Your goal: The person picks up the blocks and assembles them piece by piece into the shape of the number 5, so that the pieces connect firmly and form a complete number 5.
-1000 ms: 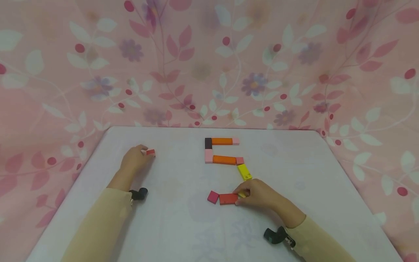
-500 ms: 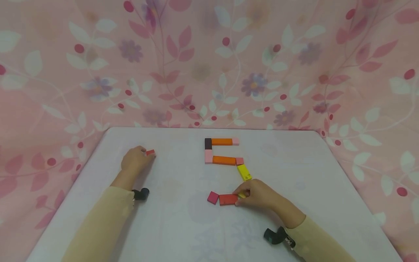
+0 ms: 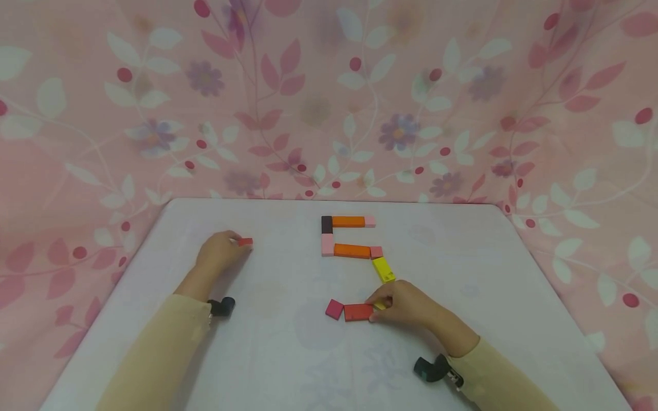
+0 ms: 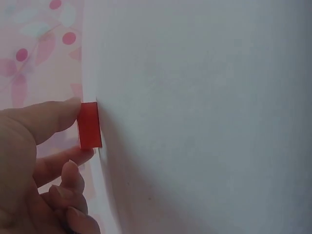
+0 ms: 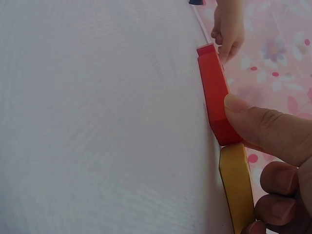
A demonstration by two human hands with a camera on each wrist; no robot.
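Note:
At the table's left side, my left hand (image 3: 218, 253) pinches a small red block (image 4: 89, 125) between thumb and finger. My right hand (image 3: 408, 305) is at the front of a winding line of blocks. Its thumb and a finger grip the right end of a red-orange block (image 3: 357, 312). In the right wrist view the thumb presses that block's side, and a yellow block (image 5: 237, 183) touches its near end. From the head view, the right fingers partly hide this yellow block. A crimson block (image 3: 334, 309) touches the red-orange block's left end, turned at an angle.
Farther back, the line continues with another yellow block (image 3: 384, 270), a small pink block (image 3: 377, 252), an orange block (image 3: 352, 251), a light pink block (image 3: 327, 245) and a dark block (image 3: 327, 224). An orange block (image 3: 348, 221) and pale pink block (image 3: 369, 221) form its far end.
My left hand has shifted slightly to the right with the small red block, which now looks turned differently. The right hand and the line of blocks have stayed in place.

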